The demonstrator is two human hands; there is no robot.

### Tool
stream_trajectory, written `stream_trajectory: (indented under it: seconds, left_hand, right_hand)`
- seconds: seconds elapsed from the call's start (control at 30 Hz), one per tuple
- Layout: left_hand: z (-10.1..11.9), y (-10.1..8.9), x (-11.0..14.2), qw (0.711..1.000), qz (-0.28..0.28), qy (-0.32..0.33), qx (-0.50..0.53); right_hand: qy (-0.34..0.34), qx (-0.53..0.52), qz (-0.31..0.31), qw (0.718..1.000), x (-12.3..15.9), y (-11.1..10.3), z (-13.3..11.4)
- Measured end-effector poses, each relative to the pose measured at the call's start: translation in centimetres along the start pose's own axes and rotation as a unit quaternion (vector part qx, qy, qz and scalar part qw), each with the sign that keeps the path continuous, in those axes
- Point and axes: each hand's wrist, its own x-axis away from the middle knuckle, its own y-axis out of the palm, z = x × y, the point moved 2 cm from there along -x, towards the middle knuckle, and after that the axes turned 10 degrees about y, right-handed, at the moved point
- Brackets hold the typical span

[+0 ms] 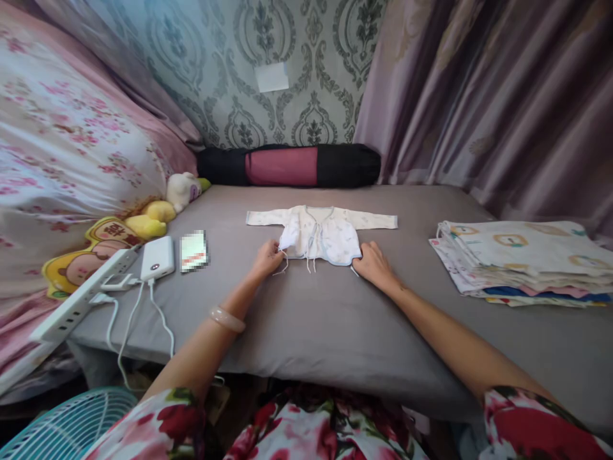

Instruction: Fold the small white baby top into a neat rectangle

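Note:
A small white baby shirt (320,229) with long sleeves and thin ties lies spread on the grey bed sheet (297,313). My left hand (267,259) pinches the shirt's lower left hem, which is lifted and slightly folded. My right hand (375,263) is closed on the lower right hem corner, resting on the sheet. A pale bangle (227,318) sits on my left wrist.
A stack of folded patterned cloths (522,262) lies at the right. At the left are a white power bank (158,258), a phone (193,251), a power strip (79,297) with cables and plush toys (143,220). A black and maroon bolster (290,165) lies along the wall. A teal fan (67,425) stands below left.

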Motion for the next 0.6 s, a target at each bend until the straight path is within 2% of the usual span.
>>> stream_trajectory:
  seconds: [0.1,0.23,0.4,0.6]
  left_hand:
    - [0.0,0.0,0.2,0.997,0.005,0.045,-0.06]
    - [-0.2,-0.7,0.6,0.98,-0.011,0.105,-0.171]
    - [0.2,-1.3,0.8,0.961,-0.046,0.109,-0.252]
    - [1.3,-1.7,1.3,0.955,-0.044,0.122,-0.269]
  right_hand:
    - [-0.02,0.026,-0.008,0.999,0.1,-0.2,-0.1]
    - [-0.028,0.057,-0.011,0.998,0.2,-0.7,0.5]
    - [-0.024,0.077,-0.004,0.997,0.6,-1.5,0.6]
    - [-0.04,0.082,0.006,0.996,0.8,-1.6,0.7]
